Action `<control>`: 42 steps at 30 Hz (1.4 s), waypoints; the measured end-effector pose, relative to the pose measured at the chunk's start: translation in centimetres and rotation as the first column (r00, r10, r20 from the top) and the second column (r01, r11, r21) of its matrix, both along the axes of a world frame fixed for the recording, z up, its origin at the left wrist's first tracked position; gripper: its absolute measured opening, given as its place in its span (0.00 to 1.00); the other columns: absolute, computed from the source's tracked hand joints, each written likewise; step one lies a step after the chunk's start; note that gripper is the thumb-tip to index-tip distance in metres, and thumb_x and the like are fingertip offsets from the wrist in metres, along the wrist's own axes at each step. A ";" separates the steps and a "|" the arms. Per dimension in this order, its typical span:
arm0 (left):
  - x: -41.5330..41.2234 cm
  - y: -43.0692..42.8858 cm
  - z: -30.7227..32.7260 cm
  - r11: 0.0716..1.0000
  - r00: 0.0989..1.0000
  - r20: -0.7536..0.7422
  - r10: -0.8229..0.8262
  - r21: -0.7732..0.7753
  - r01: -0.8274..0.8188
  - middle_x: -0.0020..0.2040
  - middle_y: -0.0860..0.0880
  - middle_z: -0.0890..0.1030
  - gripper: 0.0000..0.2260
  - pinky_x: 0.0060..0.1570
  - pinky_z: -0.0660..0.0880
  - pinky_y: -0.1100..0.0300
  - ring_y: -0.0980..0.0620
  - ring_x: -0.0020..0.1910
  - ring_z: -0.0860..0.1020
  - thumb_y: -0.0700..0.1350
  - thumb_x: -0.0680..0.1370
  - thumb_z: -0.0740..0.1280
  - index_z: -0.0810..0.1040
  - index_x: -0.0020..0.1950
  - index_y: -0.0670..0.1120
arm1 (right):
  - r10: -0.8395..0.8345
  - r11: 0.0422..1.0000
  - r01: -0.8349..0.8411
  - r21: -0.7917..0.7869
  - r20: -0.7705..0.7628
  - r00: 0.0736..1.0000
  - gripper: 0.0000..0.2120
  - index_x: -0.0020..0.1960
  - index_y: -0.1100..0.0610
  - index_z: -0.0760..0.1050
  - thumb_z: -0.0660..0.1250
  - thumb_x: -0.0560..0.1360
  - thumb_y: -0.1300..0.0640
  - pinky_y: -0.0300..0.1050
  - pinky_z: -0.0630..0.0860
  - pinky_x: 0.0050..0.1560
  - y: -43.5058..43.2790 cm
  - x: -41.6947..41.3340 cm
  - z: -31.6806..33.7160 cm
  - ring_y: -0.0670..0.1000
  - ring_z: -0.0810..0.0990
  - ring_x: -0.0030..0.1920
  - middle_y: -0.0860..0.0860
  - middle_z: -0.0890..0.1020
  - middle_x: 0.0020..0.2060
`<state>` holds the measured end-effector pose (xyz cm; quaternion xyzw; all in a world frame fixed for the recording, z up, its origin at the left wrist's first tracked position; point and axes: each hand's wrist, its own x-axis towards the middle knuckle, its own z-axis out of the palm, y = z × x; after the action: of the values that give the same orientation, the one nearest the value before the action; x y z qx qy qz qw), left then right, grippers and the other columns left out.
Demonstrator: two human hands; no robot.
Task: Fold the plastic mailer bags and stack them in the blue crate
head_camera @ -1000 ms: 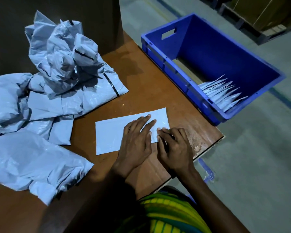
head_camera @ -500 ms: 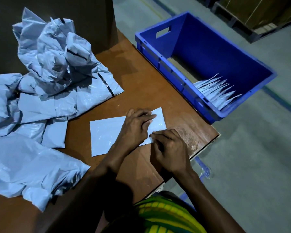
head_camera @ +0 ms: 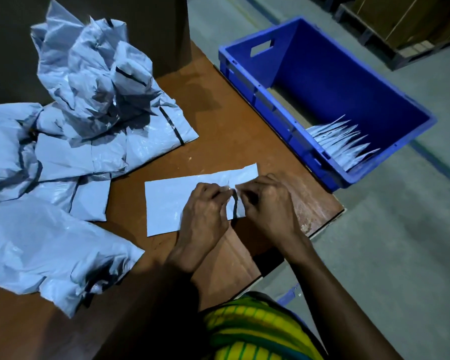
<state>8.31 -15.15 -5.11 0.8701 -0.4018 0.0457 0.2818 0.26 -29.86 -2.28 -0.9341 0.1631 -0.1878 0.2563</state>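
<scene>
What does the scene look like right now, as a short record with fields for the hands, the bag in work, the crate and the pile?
Bag in work: flat mailer, lying on the table
Left hand: left hand pinches the flat mailer near its right end
Right hand: right hand pinches the same end, close beside the left
Crate: blue crate, beside the table's right edge
Crate contents: folded mailers, stood in a row at the near end
Waiting: unfolded pile, crumpled, on the table's left
</scene>
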 end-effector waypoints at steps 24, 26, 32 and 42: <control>-0.5 4.1 0.4 0.960 0.967 -0.192 0.166 -0.195 -0.203 0.52 0.50 0.87 0.12 0.57 0.78 0.57 0.52 0.55 0.81 0.32 0.74 0.75 0.89 0.54 0.45 | 0.198 0.976 -0.194 0.101 -0.031 0.980 0.12 0.58 0.58 0.87 0.72 0.76 0.64 0.46 0.77 0.59 0.1 3.1 -1.0 0.55 0.81 0.58 0.51 0.87 0.57; -0.5 4.7 0.9 0.952 0.968 -0.159 0.192 -0.209 -0.223 0.51 0.49 0.87 0.14 0.56 0.78 0.58 0.49 0.54 0.81 0.29 0.74 0.73 0.88 0.54 0.43 | 0.189 0.978 -0.189 0.089 0.008 0.982 0.11 0.56 0.58 0.87 0.69 0.78 0.61 0.45 0.78 0.56 1.0 1.7 0.1 0.52 0.82 0.56 0.52 0.88 0.54; -0.8 6.4 -0.6 0.973 0.976 0.041 0.216 -0.087 -0.212 0.54 0.45 0.85 0.13 0.53 0.79 0.49 0.42 0.54 0.79 0.36 0.76 0.66 0.88 0.55 0.43 | 0.187 0.980 -0.186 0.063 -0.001 0.982 0.13 0.55 0.56 0.87 0.70 0.75 0.67 0.45 0.78 0.51 4.9 -1.4 -2.0 0.52 0.79 0.55 0.48 0.86 0.51; -1.0 8.9 -0.6 0.970 0.969 0.044 0.241 -0.043 -0.239 0.50 0.46 0.85 0.16 0.47 0.77 0.51 0.42 0.49 0.80 0.36 0.71 0.62 0.88 0.50 0.45 | 0.473 0.881 -0.473 0.006 -0.047 0.880 0.11 0.57 0.57 0.87 0.69 0.78 0.60 0.47 0.80 0.50 3.3 5.2 -0.5 0.53 0.78 0.56 0.50 0.86 0.53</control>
<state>7.26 -6.26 -5.74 0.9055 -0.2994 0.1085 0.2805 5.50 -26.59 -2.78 -0.9505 -0.0644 -0.0980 0.2876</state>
